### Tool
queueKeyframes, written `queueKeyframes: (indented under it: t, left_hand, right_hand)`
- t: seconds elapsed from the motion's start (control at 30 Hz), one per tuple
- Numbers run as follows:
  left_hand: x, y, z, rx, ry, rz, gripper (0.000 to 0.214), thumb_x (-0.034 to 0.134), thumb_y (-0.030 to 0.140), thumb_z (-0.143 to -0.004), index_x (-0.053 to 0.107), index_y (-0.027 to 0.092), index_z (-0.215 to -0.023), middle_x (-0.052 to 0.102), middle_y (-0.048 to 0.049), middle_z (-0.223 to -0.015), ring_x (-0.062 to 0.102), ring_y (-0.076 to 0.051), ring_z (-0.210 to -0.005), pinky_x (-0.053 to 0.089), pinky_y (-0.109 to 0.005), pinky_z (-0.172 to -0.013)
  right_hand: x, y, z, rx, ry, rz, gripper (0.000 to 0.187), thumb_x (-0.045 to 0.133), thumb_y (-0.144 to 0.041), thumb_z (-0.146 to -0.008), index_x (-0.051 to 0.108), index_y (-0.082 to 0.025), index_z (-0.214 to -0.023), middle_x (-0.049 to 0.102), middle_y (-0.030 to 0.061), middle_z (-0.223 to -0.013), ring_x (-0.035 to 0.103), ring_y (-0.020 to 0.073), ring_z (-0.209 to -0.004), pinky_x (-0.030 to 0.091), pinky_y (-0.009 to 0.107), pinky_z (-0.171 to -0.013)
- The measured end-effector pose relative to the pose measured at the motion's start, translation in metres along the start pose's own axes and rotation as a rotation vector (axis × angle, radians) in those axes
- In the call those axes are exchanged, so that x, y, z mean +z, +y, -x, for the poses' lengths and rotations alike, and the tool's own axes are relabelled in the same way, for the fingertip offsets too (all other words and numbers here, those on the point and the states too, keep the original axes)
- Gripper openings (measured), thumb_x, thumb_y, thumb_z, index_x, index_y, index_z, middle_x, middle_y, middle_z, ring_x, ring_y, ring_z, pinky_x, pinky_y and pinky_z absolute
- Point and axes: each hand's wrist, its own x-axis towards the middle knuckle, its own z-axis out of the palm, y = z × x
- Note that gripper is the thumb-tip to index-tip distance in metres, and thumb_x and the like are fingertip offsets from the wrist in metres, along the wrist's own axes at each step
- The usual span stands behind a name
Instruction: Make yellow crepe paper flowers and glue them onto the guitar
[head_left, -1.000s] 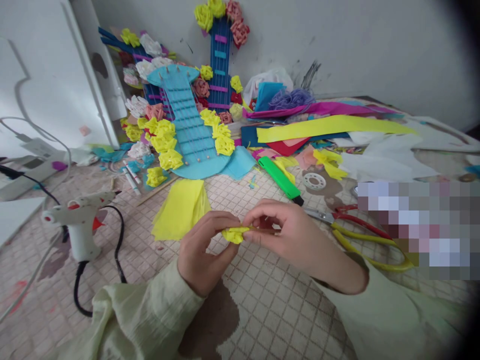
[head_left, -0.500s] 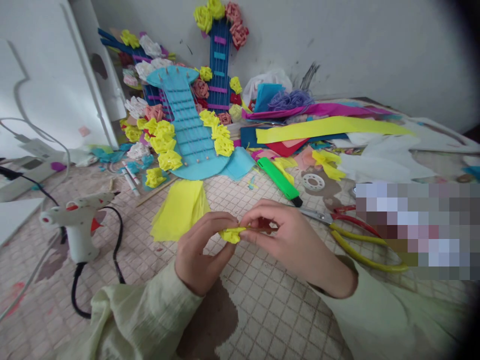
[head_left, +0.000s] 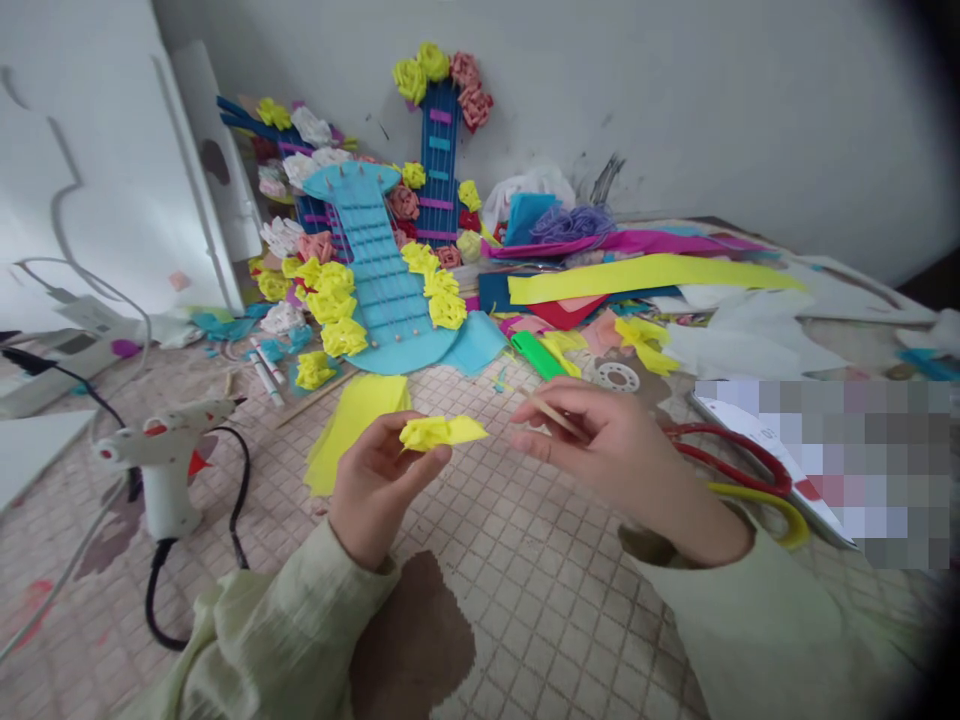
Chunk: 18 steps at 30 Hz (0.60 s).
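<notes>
My left hand (head_left: 375, 480) pinches a small rolled piece of yellow tissue paper (head_left: 439, 431) between thumb and fingers, held above the tiled tabletop. My right hand (head_left: 607, 445) sits a short way to the right, its fingers closed on a thin wooden stick (head_left: 551, 413) that points up and left toward the paper. The stick is clear of the paper. A flat yellow tissue sheet (head_left: 352, 425) lies on the table just behind my left hand.
A white glue gun (head_left: 161, 455) with a black cord stands at the left. Scissors with red and yellow handles (head_left: 739, 475) lie right of my right hand. A blue cardboard guitar with paper flowers (head_left: 379, 275), a green cutter (head_left: 536, 353) and coloured paper strips (head_left: 637, 275) fill the back.
The hands have drawn apart: the stick has come out of the yellow roll, which stays in my left hand. Both hands are slightly higher, and the view has tilted.
</notes>
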Motion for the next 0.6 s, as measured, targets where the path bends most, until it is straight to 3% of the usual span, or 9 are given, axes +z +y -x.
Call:
queueKeyframes:
  t: [0.17,0.37,0.5,0.6]
  left_hand:
    - [0.009,0.003,0.006,0.032,-0.054,0.012,0.029,0.069,0.013,-0.062,0.056,0.018,-0.087,0.057,-0.0002,-0.082,0.060,-0.010,-0.072,0.052,-0.019,-0.059]
    - [0.017,0.008,0.019,0.044,-0.299,-0.005,0.036,0.064,0.012,-0.068,0.052,0.020,-0.100,0.061,-0.0034,-0.085,0.061,-0.013,-0.074,0.052,-0.022,-0.061]
    - [0.014,0.007,0.020,0.086,-0.296,-0.088,0.031,0.066,0.014,-0.067,0.055,0.019,-0.095,0.062,-0.0037,-0.084,0.060,-0.013,-0.074,0.052,-0.024,-0.065]
    - [0.012,0.007,0.018,0.194,-0.268,-0.206,0.028,0.066,0.014,-0.067,0.056,0.018,-0.093,0.062,-0.0053,-0.086,0.060,-0.015,-0.078,0.051,-0.027,-0.068]
  right_hand:
    - [0.011,-0.007,0.005,-0.012,-0.009,-0.067,0.023,0.065,-0.033,-0.069,0.063,-0.021,-0.089,0.058,0.0008,-0.085,0.039,0.0064,-0.052,0.035,0.021,-0.045]
    - [0.024,-0.011,0.007,-0.041,-0.073,-0.158,0.015,0.064,-0.027,-0.072,0.062,-0.020,-0.085,0.057,0.0000,-0.082,0.039,0.0059,-0.052,0.034,0.020,-0.045]
    - [0.021,-0.011,0.007,-0.046,-0.082,-0.159,0.019,0.063,-0.029,-0.072,0.061,-0.020,-0.088,0.057,0.0000,-0.085,0.036,0.0049,-0.049,0.032,0.020,-0.043]
    - [0.008,-0.012,0.007,-0.026,-0.072,-0.127,0.024,0.064,-0.033,-0.071,0.061,-0.022,-0.093,0.056,-0.0014,-0.079,0.031,0.0040,-0.045,0.027,0.020,-0.039]
